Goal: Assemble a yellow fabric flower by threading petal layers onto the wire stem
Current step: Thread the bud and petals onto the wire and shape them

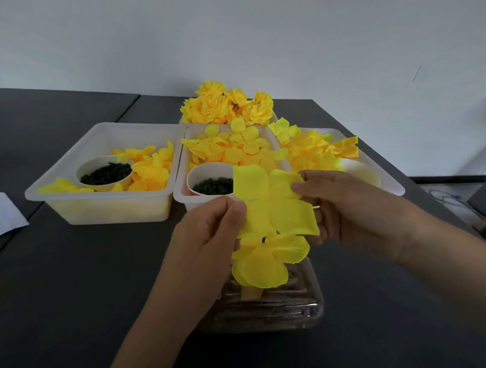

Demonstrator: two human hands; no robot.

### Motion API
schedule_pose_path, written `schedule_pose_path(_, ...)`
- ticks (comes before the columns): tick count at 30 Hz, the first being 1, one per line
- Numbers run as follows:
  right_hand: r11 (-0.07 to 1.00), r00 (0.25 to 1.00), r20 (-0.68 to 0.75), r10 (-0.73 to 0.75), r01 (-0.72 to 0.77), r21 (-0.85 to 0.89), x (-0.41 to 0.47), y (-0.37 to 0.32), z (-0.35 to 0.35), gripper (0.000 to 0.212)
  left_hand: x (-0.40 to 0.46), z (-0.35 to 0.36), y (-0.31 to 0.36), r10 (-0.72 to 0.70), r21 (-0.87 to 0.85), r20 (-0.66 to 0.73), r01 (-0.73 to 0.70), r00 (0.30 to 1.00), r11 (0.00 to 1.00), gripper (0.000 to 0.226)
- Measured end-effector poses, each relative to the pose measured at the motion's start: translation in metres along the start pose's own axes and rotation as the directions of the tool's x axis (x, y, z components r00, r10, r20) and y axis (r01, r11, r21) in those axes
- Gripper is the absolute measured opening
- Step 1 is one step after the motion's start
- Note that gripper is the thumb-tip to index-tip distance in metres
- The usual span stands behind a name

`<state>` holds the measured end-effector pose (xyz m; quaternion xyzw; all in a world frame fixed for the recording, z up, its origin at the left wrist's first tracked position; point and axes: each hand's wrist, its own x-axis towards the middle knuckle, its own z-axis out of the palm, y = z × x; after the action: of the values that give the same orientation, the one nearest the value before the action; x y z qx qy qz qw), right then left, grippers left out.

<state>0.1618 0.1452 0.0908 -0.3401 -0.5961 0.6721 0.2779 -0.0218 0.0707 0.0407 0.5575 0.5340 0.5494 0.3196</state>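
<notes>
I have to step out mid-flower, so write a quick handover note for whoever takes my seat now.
Left hand pinches the large petal layer at its left edge; right hand pinches its upper right.
The layer sits over the dark stem tip, above a petal layer already threaded.
Done: at least one layer on.
Left: seat this layer, add more from the trays.

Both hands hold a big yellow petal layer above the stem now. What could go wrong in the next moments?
1. The petal layer is pinched only at its edges by the left hand and right hand; the thin fabric could crease or tear if pulled.
2. Its centre hole may miss the dark stem tip, which the layer partly hides.
3. Pushing down could crush the petals already threaded below.
</notes>
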Motion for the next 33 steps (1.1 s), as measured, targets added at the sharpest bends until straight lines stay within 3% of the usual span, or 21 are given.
schedule_pose_path(6, 0.981, 0.996, -0.066, -0.065, 0.052, -0.186, 0.005, 0.007, -0.007, 0.038, 0.001, -0.005, -0.001, 0.023, 0.147, 0.045, -0.029, 0.999, 0.989, 0.037)
schedule_pose_path(9, 0.959, 0.992, -0.096, -0.086, 0.056, -0.279, 0.009, 0.013, -0.011, 0.041, -0.002, -0.004, -0.001, 0.014, 0.138, 0.045, -0.020, 0.999, 0.990, 0.046)
schedule_pose_path(11, 0.946, 0.991, -0.110, -0.080, 0.041, -0.321, 0.012, 0.015, -0.013, 0.041, -0.003, -0.005, -0.003, 0.023, 0.138, 0.035, -0.028, 0.999, 0.990, 0.039)
schedule_pose_path(26, 0.928, 0.991, -0.102, -0.090, 0.047, -0.369, 0.029, 0.021, -0.019, 0.032, -0.003, -0.011, -0.004, 0.030, 0.125, 0.034, -0.034, 0.999, 0.992, 0.036)
schedule_pose_path(33, 0.923, 0.990, -0.074, -0.123, 0.087, -0.375, 0.029, 0.015, -0.018, 0.039, -0.001, -0.009, -0.005, 0.063, 0.113, 0.007, -0.063, 0.998, 0.992, 0.036)
